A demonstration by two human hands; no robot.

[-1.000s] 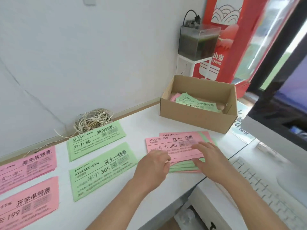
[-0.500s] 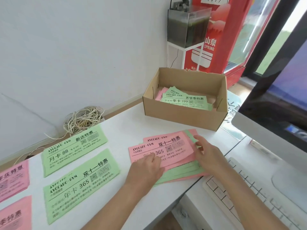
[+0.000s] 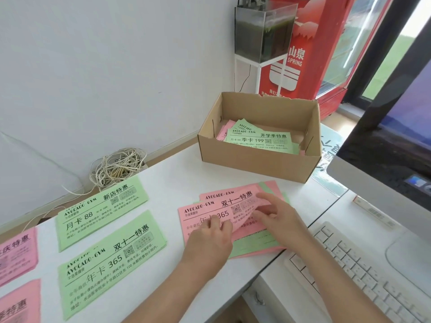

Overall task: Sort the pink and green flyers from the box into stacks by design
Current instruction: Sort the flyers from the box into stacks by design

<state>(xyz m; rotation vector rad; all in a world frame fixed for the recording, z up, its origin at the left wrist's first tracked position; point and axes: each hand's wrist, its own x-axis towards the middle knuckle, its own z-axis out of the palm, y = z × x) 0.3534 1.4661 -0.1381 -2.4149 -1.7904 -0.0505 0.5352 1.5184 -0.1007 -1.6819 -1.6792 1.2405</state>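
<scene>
two hands on the mixed pile point(image 3: 254, 248) of pink and green flyers, near the 6 o'clock edge of the desk point(image 3: 177, 178), with the box point(image 3: 256, 165) at 1 o'clock from it. a second ago: both lying flat on the top sheet. half a second ago: right hand out at the pile's 3 o'clock edge. now: right hand point(image 3: 277, 215) pinching the top pink flyer point(image 3: 205, 209) at its 3 o'clock end, fingers closed on the paper, that end peeled up and curled back off the sheet beneath. left hand point(image 3: 210, 243) pressing fingertips down on the pile's 7 o'clock part, gripping nothing as far as can be seen, pinning the rest in place.

by judgement: one flyer being separated for sorting, not yet free of the pile. printed 双十一特惠, 年卡 365, same design as the green stack point(image 3: 109, 259) at 9 o'clock, but pink; no pink stack of that design in view, so probably due a spot of its own. other green stack point(image 3: 100, 206) at 10 o'clock, one pink stack point(image 3: 16, 250) far out at 9 o'clock, another pink stack point(image 3: 21, 301) at 8 o'clock, both cut by the frame edge. more loose flyers point(image 3: 261, 139) left inside the box, green on top; plenty of sorting left.
</scene>
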